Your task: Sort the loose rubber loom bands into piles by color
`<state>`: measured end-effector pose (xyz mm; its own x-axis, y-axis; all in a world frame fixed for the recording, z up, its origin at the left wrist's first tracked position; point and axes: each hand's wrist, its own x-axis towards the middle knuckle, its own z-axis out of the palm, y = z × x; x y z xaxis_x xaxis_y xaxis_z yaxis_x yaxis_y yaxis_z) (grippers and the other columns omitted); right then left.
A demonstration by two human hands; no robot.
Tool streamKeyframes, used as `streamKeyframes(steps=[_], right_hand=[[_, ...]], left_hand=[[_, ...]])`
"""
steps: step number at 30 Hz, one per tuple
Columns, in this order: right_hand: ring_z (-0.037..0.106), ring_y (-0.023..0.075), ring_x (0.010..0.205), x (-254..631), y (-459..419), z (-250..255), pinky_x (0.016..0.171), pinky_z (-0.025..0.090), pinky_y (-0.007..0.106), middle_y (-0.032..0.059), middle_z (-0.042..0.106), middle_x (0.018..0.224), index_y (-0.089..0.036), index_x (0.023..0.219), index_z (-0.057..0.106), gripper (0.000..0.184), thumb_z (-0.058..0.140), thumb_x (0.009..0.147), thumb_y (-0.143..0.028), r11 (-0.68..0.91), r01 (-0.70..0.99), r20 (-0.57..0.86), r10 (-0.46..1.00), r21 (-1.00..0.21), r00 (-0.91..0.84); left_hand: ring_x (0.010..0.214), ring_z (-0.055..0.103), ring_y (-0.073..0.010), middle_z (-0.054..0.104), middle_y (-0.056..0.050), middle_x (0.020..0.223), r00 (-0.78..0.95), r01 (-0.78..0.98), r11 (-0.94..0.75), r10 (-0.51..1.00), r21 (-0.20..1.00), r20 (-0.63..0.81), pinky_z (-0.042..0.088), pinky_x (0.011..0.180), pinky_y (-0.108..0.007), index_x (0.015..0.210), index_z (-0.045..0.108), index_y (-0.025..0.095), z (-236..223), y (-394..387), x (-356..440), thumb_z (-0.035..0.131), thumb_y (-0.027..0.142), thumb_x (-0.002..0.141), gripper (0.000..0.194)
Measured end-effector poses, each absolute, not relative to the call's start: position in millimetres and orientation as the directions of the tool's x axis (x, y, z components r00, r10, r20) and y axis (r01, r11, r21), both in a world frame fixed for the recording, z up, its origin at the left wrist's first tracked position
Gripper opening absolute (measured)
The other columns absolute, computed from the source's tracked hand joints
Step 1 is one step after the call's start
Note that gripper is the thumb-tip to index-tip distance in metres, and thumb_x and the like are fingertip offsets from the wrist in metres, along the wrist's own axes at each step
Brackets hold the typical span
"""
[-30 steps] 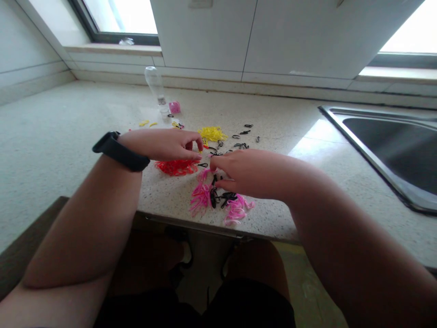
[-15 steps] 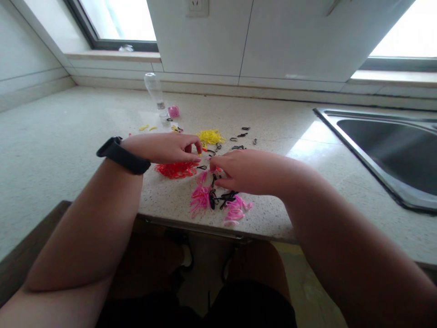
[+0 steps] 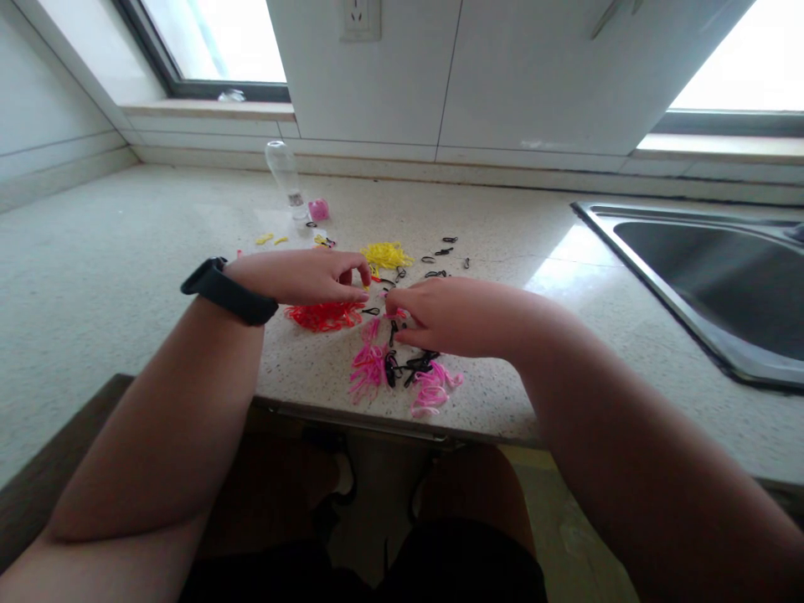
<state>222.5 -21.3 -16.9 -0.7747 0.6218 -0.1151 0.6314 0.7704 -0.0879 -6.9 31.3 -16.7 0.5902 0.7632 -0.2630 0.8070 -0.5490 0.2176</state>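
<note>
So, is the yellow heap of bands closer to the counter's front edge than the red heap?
No, the yellow heap lies farther back on the counter than the red heap.

a kitchen, by the look of its worktop and sink.
a steel sink [image 3: 722, 289] is set into a long pale speckled counter [image 3: 157, 243], backed by a glossy panelled wall [image 3: 521, 79] with a power socket [image 3: 359, 18] and a window [image 3: 213, 42] on either side.
</note>
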Motion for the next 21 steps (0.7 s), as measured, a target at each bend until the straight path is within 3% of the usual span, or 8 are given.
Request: streamKeyframes(steps=[21], right_hand=[[0.062,0.0207,0.076,218.8,-30.9,-12.3,0.062,0.036,0.032,0.0101,0.07,0.093,-0.016,0.115,0.061,0.029,0.049,0.092,-0.03,0.751,0.661,-0.146,0.655,0.013,-0.741]], left_hand=[[0.079,0.059,-0.0185,0.07,-0.007,0.098,0.594,0.805,-0.563,0.758,0.189,-0.27,0.039,0.073,-0.029,0.128,0.058,0.019,-14.9,30.3,-6.7,0.047,0.059,0.088,0.058]])
